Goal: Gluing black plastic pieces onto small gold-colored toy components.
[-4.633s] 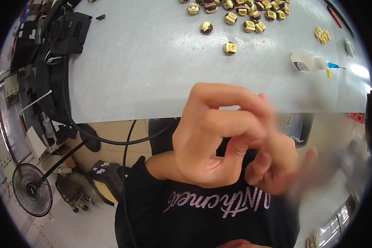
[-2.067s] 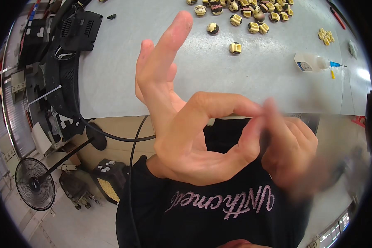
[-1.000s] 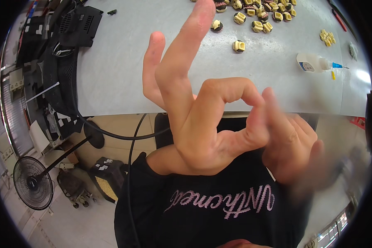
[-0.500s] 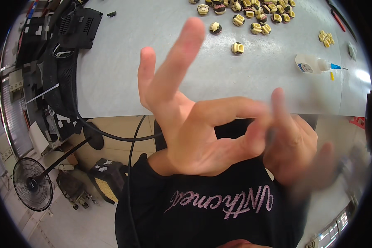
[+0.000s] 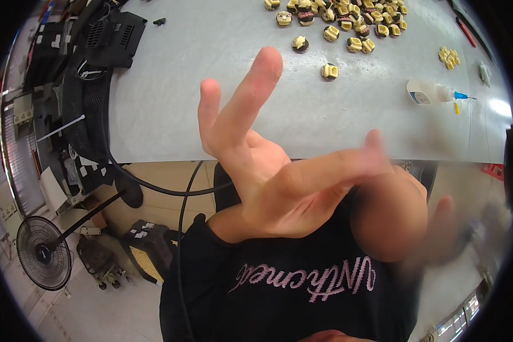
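In front of my chest, over the table's near edge, my two hands meet. My left hand [image 5: 268, 176] has its index finger and thumb drawn together toward the right hand, the other visible fingers raised. Whatever they pinch is hidden. My right hand [image 5: 390, 214] is blurred, with one fingertip up beside the left index finger and another sticking out at the right. I cannot make out what it holds. Beyond the hands, a small cream-and-dark moulded piece [image 5: 329, 71] lies alone, nearest to me of a scattered group of similar pieces [image 5: 359, 28].
On the grey table [image 5: 171, 102], a white squeeze bottle [image 5: 430, 92] with a blue needle tip lies at the right. Behind it are small cream parts [image 5: 449, 57] and a red-handled tool [image 5: 465, 32]. Black equipment [image 5: 115, 40] stands left; a cable [image 5: 154, 187] hangs below, near a fan [image 5: 44, 253].
Both hands have come slightly lower and closer together. My left index finger and thumb now reach further into the right hand, which has turned and hides more of them.
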Available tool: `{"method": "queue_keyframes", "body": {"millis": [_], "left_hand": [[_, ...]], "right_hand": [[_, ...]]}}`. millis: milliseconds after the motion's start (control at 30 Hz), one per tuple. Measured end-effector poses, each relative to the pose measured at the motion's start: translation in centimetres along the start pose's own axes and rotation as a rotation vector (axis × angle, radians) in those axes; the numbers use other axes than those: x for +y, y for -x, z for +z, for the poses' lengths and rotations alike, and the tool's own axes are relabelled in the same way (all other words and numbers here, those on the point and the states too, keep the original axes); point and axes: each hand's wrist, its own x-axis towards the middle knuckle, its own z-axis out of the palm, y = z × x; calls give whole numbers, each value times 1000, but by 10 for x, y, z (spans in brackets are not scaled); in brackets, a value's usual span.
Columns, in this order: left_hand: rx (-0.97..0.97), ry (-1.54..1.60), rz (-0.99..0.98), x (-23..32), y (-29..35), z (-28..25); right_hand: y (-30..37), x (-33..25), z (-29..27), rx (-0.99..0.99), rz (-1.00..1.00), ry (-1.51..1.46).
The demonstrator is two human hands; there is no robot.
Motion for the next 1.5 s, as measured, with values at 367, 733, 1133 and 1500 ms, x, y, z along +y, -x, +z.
{"method": "queue_keyframes", "body": {"millis": [367,733,1133,1500], "left_hand": [[-201,25,-59,-2,1,0],[-70,136,-179,-2,4,-3],[-233,268,-241,-2,15,12],[-120,698,-57,-7,9,-9]], "right_hand": [[-3,17,36,386,-344,26],[-9,8,36,265,-331,360],[-11,1,38,196,-317,328],[23,38,37,302,-360,120]]}}
